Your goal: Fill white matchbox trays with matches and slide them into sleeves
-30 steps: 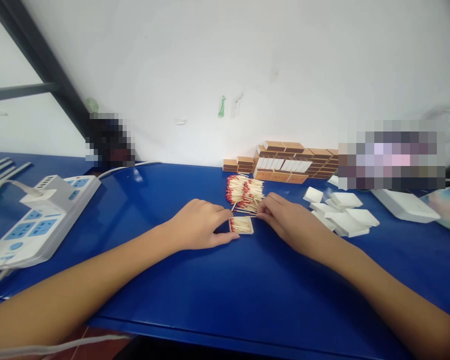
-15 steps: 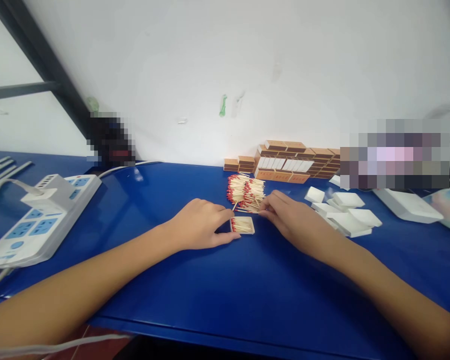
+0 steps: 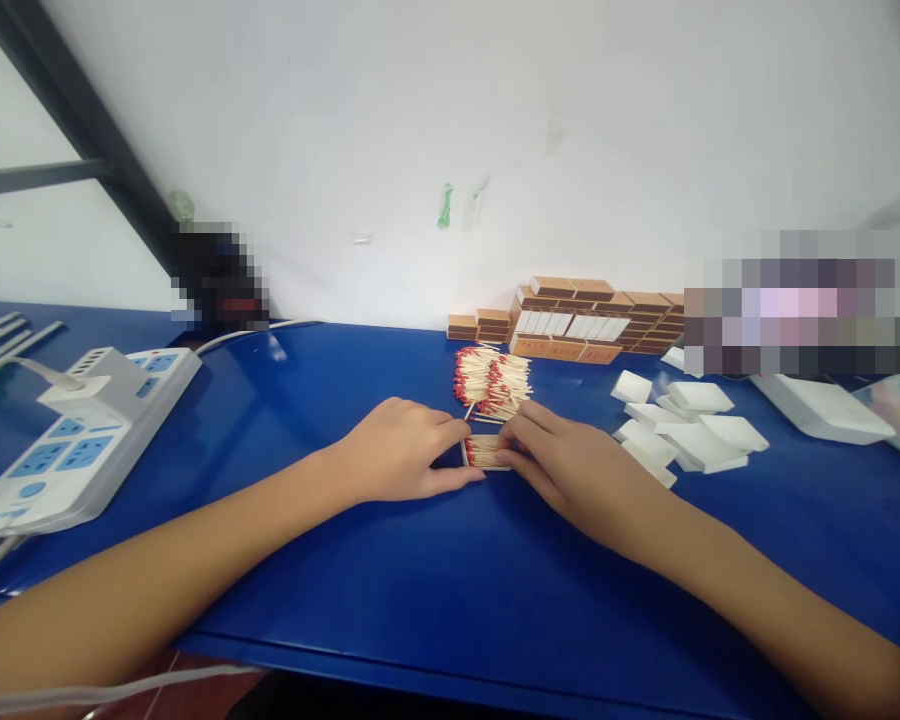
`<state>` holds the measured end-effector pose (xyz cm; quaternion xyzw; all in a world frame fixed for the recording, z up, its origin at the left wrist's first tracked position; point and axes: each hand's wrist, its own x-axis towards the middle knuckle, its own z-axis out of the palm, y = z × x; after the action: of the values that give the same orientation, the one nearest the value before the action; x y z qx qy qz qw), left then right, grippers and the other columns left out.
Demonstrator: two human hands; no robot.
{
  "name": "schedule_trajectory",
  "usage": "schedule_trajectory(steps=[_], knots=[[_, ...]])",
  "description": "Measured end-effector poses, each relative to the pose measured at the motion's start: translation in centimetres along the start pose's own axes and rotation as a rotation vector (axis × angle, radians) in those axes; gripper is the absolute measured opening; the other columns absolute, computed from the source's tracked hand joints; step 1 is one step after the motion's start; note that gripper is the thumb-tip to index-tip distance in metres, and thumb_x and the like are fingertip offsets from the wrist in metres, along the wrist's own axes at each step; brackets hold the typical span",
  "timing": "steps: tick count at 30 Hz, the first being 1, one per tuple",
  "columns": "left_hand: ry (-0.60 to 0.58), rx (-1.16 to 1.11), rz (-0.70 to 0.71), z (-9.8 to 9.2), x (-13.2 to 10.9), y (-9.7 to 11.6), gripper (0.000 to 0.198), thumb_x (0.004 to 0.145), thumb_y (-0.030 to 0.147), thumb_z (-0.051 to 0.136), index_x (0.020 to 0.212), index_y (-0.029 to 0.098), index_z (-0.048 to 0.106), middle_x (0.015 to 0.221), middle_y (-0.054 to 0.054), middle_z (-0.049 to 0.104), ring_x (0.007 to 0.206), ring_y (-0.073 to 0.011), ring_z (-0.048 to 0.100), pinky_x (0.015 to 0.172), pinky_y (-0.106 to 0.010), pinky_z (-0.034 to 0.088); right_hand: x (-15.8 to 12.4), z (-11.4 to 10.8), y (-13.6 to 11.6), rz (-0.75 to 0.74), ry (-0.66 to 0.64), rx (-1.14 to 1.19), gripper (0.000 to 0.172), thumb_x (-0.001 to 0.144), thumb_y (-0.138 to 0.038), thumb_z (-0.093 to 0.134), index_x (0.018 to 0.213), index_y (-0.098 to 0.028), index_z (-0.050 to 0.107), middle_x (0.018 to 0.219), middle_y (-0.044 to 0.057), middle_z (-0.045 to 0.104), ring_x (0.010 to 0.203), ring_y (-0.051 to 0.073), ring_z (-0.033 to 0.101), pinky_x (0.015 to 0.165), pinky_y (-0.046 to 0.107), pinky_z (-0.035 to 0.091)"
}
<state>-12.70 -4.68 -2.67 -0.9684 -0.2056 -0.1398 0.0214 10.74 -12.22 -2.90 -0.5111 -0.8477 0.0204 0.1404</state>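
A small white matchbox tray point(image 3: 468, 463) lies on the blue table, partly filled with red-tipped matches point(image 3: 484, 452). My left hand point(image 3: 401, 450) grips the tray's left end, thumb on the near side and fingers on the far side. Over the right end, my right hand point(image 3: 562, 455) has thumb and fingers pinched together at the matches' plain ends; its fingers hide that corner, and how many matches it pinches cannot be seen. Just behind the tray sits a heap of loose matches point(image 3: 491, 378), red heads mostly to the left.
Brown matchboxes point(image 3: 570, 348) are stacked against the wall, with two smaller stacks point(image 3: 463, 327) beside them. Several white trays point(image 3: 701, 440) lie in a loose pile on the right. A white power strip point(image 3: 120, 470) with cables takes up the left side of the blue table point(image 3: 420, 590).
My right hand has moved left and down from the heap's edge to the tray's right end. My left hand keeps its hold on the tray.
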Motion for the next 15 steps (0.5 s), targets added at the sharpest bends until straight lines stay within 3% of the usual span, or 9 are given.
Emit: schedule_trajectory(steps=[4,8,15], knots=[[-0.008,-0.009,-0.004,0.0,0.0,0.0,0.043,0.099,0.058,0.057,0.093,0.017,0.071,0.078,-0.002,0.073,0.071,-0.0197,0.071,0.058,-0.03,0.041,0.0,-0.2,0.3,-0.021,-0.009,0.112,0.013,0.105,-0.024,0.048,0.098,-0.022,0.059,0.1,0.007,0.066,0.081,0.02,0.066,0.069,0.033,0.051],[-0.009,-0.034,0.01,0.0,0.0,0.0,0.041,0.1,0.056,0.058,0.102,0.018,0.072,0.081,-0.002,0.074,0.075,-0.0202,0.072,0.06,-0.03,0.042,0.5,-0.1,0.7,0.0,0.081,0.158,0.013,0.106,-0.025,0.048,0.098,-0.022,0.058,0.099,0.006,0.066,0.082,0.02,0.064,0.07,0.032,0.049],[-0.029,-0.058,0.073,-0.1,-0.2,0.3,0.043,0.098,0.058,0.059,0.101,0.018,0.073,0.075,-0.003,0.072,0.069,-0.0189,0.068,0.058,-0.028,0.038,1.9,1.4,2.1,0.062,0.108,0.174,0.011,0.102,-0.026,0.057,0.106,-0.023,0.066,0.098,0.005,0.068,0.077,0.018,0.062,0.069,0.03,0.046]])
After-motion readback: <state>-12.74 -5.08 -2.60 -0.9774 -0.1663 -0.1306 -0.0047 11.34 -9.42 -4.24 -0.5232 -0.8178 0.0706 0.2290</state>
